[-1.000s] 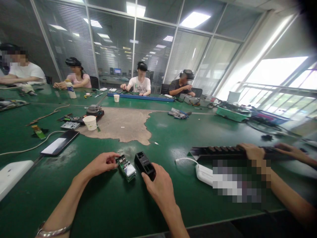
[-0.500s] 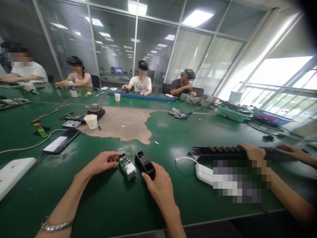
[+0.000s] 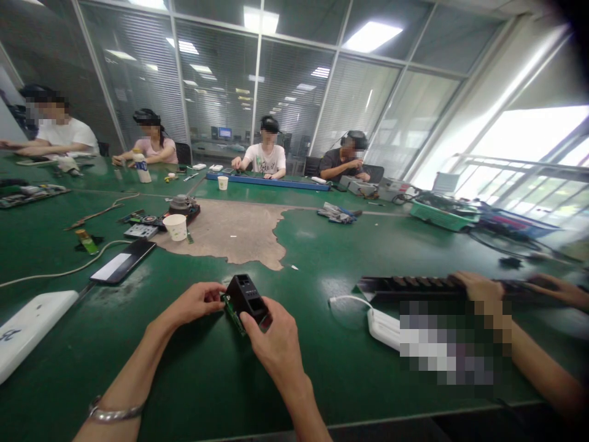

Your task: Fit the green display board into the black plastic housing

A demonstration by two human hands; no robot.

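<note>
My right hand (image 3: 271, 331) grips a black plastic housing (image 3: 246, 294) with rectangular openings in its face, thumb on the near side. Beneath and to the left of that housing shows a green circuit board (image 3: 234, 313), now mostly covered by it. My left hand (image 3: 205, 302) is closed at the board's far left end, thumb and fingers pinching its edge. Whether the housing is seated on the board or only held over it, I cannot tell.
A white power bank (image 3: 384, 328) with a short cable lies to the right. Beyond it a co-worker's hands (image 3: 483, 288) hold a long black strip (image 3: 405, 285). At left are a phone (image 3: 123, 263), a white power strip (image 3: 37, 331) and a paper cup (image 3: 175, 227).
My right hand has brought the black housing leftward over the circuit board, which it now largely hides. My left hand stays at the board's end. The view has shifted slightly.
</note>
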